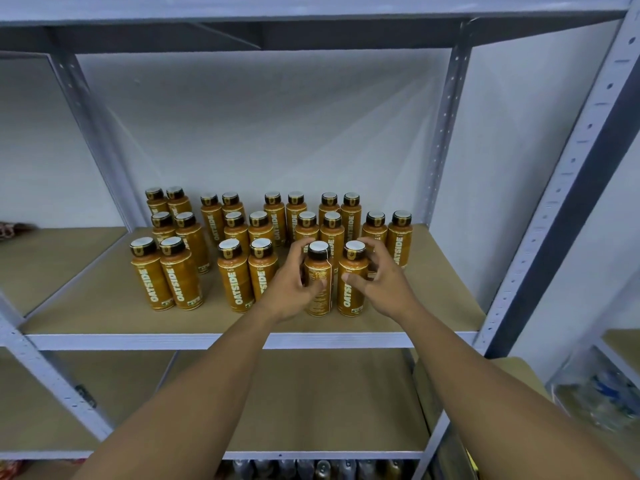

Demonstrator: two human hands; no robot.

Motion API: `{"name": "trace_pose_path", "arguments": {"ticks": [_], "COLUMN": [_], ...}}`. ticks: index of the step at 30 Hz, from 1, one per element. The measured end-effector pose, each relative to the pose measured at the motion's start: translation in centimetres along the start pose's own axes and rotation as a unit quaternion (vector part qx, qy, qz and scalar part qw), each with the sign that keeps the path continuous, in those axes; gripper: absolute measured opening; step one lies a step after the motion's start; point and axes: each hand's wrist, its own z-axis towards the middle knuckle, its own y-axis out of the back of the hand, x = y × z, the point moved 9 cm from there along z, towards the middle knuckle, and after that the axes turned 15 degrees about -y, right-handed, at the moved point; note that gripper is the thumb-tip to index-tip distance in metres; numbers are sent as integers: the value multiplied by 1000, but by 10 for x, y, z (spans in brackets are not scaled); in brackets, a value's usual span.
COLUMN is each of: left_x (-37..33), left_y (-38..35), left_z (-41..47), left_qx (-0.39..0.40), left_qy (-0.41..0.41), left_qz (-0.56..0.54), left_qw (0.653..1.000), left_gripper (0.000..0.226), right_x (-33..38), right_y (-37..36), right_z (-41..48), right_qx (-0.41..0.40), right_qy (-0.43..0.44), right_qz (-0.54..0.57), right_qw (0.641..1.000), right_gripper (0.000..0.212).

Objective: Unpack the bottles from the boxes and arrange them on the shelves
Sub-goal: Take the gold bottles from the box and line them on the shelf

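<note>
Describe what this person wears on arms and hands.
Both are bare. The left hand and right hand wear no gloves, and no rings show. The left forearm and right forearm carry no sleeve, watch or band as far as the frame shows.

Blurry bottles [323,468] at bottom edge
</note>
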Motion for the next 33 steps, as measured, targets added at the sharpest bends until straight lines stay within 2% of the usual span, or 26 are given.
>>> {"name": "trace_pose_path", "arguments": {"ticks": [9, 13, 17, 20, 24, 33], "left_x": [-9, -31, -39, -33, -34, -31], "left_y": [0, 15, 23, 22, 16, 17], "left_z": [3, 18, 38, 46, 49, 48], "left_qx": [19, 3, 53, 107, 153, 141], "left_qy": [6, 14, 14, 40, 44, 36], "left_qz": [-6, 26, 108, 147, 171, 186], "left_qw": [1000, 1000, 993, 983, 972, 972], "left_gripper": [83, 59, 43, 41, 41, 41], "right_x": [6, 26, 44, 45, 45, 35], "right_y": [8, 26, 29, 20, 18, 16], "right_z": [2, 10, 17, 18, 21, 31], "right_qx": [8, -7, 32, 81, 85, 82], "right_qy": [-3, 0, -8, -27, -24, -3], "right_qz": [-18, -36, -91, -133, -138, -127], "right_qw": [1000, 999, 995, 987, 987, 988], "right_gripper": [72, 49, 34, 35, 35, 27]}}
